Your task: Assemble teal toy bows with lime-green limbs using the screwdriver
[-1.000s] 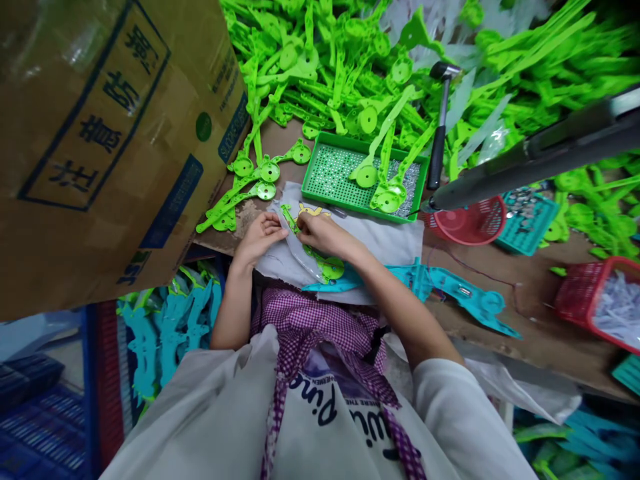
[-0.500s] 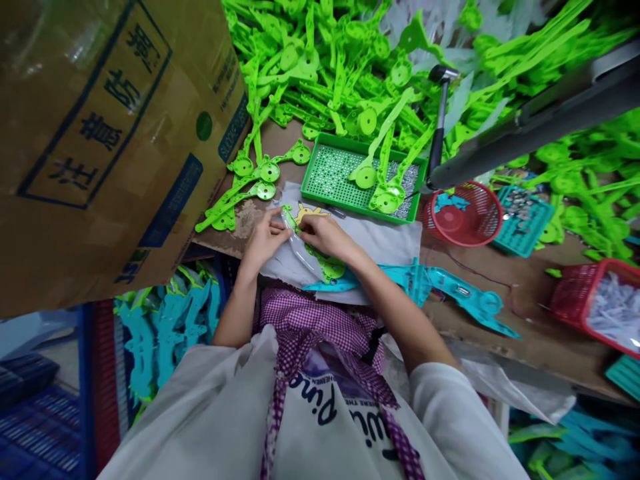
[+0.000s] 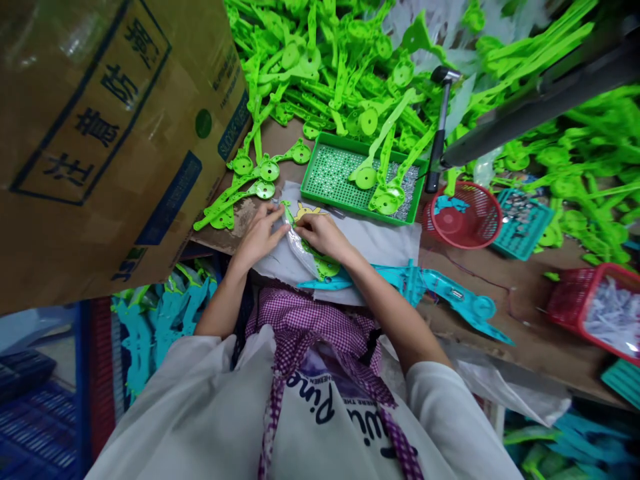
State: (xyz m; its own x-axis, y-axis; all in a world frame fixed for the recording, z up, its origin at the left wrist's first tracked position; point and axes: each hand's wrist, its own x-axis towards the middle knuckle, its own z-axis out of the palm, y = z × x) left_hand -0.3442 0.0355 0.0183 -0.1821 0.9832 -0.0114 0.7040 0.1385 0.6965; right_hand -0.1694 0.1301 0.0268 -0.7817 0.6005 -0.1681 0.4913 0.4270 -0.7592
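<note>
My left hand (image 3: 261,233) pinches the upper end of a clear plastic strip (image 3: 301,252), which lies along a green part (image 3: 326,267). From the other side, my right hand (image 3: 320,233) has its fingers closed at the upper portion of that green part; whatever sits between the fingertips is too small to make out. Under both hands is a grey cloth (image 3: 395,239) with a yellow printed figure. A long blue part (image 3: 400,281) extends to the right from beneath my right forearm.
Beyond the cloth sits a green tray (image 3: 320,175) with green parts and screws. A large carton (image 3: 115,153) stands left. Rightward are red baskets (image 3: 463,223), a teal basket (image 3: 525,230) and a black-handled tool (image 3: 439,127). Green parts (image 3: 340,60) are heaped behind.
My left hand and forearm have shifted slightly left, with the fingers a little more spread. The clear strip has tilted slightly. The black-handled tool hangs at almost the same place.
</note>
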